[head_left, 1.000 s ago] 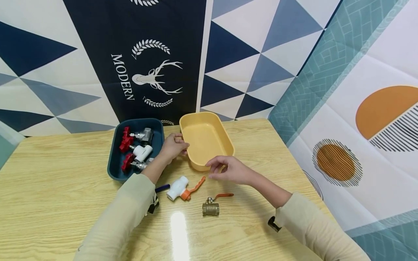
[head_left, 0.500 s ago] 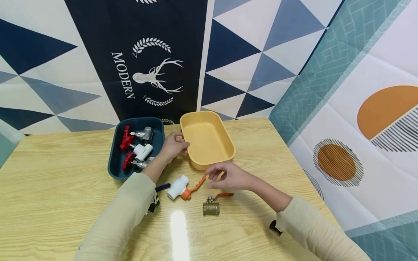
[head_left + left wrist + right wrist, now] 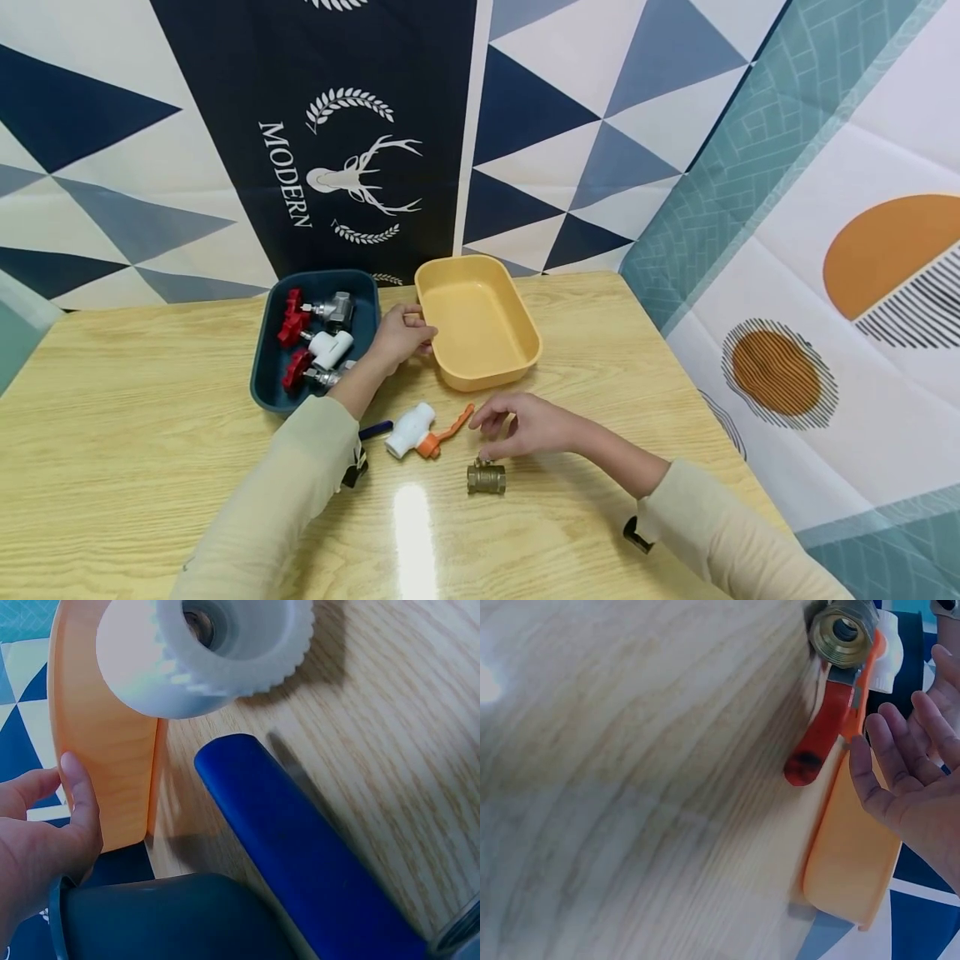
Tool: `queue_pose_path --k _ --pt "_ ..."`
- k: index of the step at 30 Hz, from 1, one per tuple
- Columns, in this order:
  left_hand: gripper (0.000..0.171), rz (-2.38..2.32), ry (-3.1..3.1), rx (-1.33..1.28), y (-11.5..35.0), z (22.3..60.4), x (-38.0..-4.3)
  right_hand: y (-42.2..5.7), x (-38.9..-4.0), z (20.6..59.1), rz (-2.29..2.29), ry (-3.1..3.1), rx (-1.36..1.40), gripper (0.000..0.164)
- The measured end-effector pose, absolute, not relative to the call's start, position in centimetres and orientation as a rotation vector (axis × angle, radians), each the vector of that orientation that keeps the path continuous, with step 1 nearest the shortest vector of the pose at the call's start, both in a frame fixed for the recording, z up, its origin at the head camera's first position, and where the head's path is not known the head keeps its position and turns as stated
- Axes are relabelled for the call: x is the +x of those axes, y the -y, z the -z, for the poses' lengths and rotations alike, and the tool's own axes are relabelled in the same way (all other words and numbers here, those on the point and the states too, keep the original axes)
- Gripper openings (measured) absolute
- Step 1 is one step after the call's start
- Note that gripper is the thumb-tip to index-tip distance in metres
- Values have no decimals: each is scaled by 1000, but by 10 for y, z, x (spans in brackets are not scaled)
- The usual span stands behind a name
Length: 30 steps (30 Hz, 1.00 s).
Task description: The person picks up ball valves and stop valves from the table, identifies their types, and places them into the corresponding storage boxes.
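Note:
At its left rim the yellow plastic tray (image 3: 480, 321) is pinched by my left hand (image 3: 397, 337); in the left wrist view the thumb lies on its outer wall. My right hand (image 3: 532, 423) hovers with loosely bent fingers over a brass ball valve (image 3: 487, 478) and grips nothing. In the head view that hand hides the valve's lever; the right wrist view shows the red lever (image 3: 821, 739) below the fingers. A white plastic ball valve (image 3: 410, 431) with an orange lever lies between the hands. A blue lever (image 3: 300, 847) shows near my left forearm.
A dark blue tray (image 3: 258, 371) left of my left hand holds several valves with red handwheels and a white fitting. The wooden table (image 3: 150, 450) ends at a patterned cloth backdrop (image 3: 540, 167) behind the trays, with another cloth (image 3: 862, 333) on the right.
My right hand has moved from the yellow tray's front edge toward me, and now covers the brass valve's lever in the head view. My left hand stays at the tray's rim.

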<state>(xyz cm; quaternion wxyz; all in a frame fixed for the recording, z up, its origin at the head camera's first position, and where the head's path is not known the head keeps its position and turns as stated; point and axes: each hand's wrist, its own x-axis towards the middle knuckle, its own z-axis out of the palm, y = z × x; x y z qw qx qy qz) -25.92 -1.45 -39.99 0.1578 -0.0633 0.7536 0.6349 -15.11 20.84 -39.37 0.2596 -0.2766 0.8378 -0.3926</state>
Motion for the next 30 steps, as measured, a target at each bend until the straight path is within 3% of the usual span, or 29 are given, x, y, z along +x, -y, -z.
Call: queue_pose_path --k 30 --pt "54 -1802 -2166 -191 15 400 -260 -206 -139 404 771 -2332 -800 41"
